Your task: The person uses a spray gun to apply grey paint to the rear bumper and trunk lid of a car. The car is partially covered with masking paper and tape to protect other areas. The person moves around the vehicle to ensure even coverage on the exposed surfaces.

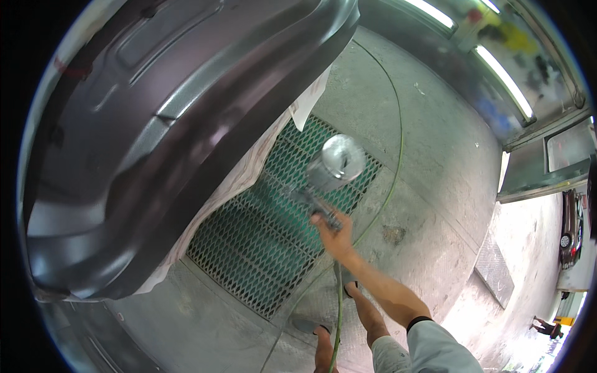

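Note:
My right hand (336, 236) is closed around the handle of a spray gun (306, 196), held over the floor in mid-view. A round silver paint cup (336, 165) sits on top of the gun, slightly blurred. The gun's front end faces left, apart from a large dark, glossy car body panel (205, 118) that fills the upper left. White and brownish masking paper (239, 180) hangs along the panel's lower edge. A green air hose (339, 304) runs below my right hand. My left hand is out of the picture.
Under the gun lies a green-tinted metal floor grate (261, 248). More green hose (398, 118) curves across the concrete floor on the right. Tube lights (505, 82) line the booth wall. Beyond an opening at right are a dark car (568, 236) and a person (550, 328).

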Tool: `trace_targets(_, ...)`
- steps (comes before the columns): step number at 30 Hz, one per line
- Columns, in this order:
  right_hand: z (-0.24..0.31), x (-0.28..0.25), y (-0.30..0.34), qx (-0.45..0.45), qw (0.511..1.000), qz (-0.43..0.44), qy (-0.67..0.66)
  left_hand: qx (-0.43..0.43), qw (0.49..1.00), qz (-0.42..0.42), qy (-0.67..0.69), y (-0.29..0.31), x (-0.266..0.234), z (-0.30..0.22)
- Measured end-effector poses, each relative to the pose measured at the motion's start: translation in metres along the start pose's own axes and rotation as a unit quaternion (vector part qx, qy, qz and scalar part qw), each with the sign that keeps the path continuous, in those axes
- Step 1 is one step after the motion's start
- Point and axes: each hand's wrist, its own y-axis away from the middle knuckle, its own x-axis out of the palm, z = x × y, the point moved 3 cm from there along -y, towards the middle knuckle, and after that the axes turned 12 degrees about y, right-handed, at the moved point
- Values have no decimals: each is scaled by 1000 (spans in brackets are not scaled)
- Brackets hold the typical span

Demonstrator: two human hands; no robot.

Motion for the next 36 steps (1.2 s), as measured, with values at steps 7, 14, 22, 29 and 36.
trace_targets(7, -14, -155, -183, 66, 968, -233, 59, 147, 987, -68, 7, -36, 28, -185)
trace_targets(14, -2, -187, -249, 53, 959, -271, 70, 167, 980, -106, -1, -50, 23, -232)
trace_targets(22, 8, -127, -55, -5, 989, -73, 129, 164, 958, -181, -152, -4, 5, -66)
trace_targets(29, 137, -24, 132, -42, 980, 193, 35, 97, 936, -315, -125, 62, -39, 132)
trace_targets(36, 263, 50, 164, 88, 995, -36, -41, 167, 873, -457, 30, 104, -133, 250)
